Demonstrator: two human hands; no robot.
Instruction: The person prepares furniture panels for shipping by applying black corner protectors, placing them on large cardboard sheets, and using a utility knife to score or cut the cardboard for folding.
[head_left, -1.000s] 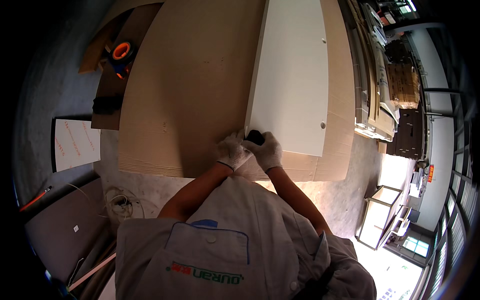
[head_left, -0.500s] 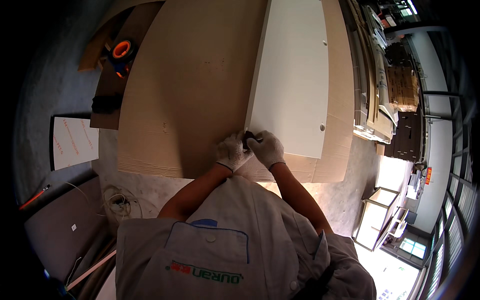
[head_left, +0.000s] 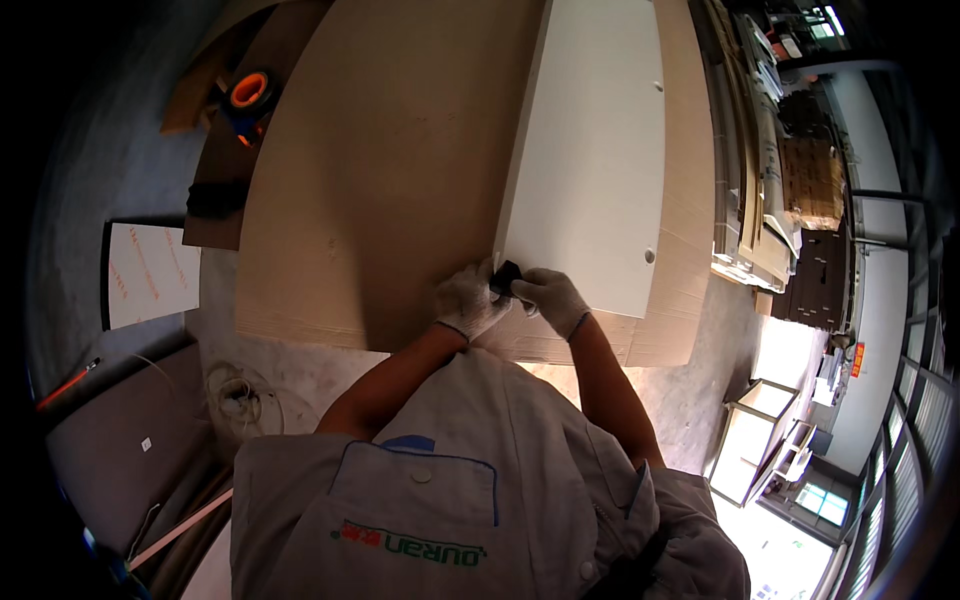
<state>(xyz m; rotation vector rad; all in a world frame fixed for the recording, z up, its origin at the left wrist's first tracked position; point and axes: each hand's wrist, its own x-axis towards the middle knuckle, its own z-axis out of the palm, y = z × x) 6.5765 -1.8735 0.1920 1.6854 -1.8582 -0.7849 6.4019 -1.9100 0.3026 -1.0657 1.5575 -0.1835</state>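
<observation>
A long white panel (head_left: 585,170) lies on a sheet of brown cardboard (head_left: 390,180). At its near left corner sits a small black piece (head_left: 506,277), perhaps a plastic corner cover; its exact kind is unclear. My left hand (head_left: 468,300), in a pale knit glove, is closed around the left side of that corner and the black piece. From the right, my gloved right hand (head_left: 553,297) pinches the black piece's edge with thumb and fingers. Part of the panel corner is hidden beneath the hands.
A roll of tape in an orange-cored dispenser (head_left: 250,92) and a black item (head_left: 215,200) lie on a brown board at the left. A white marked board (head_left: 150,275) and coiled hose (head_left: 240,395) are lower left. Stacked panels (head_left: 745,190) stand right.
My right hand has shifted slightly right, and more of the black piece shows between the hands. My left hand stays at the corner. The view has shifted a little.
</observation>
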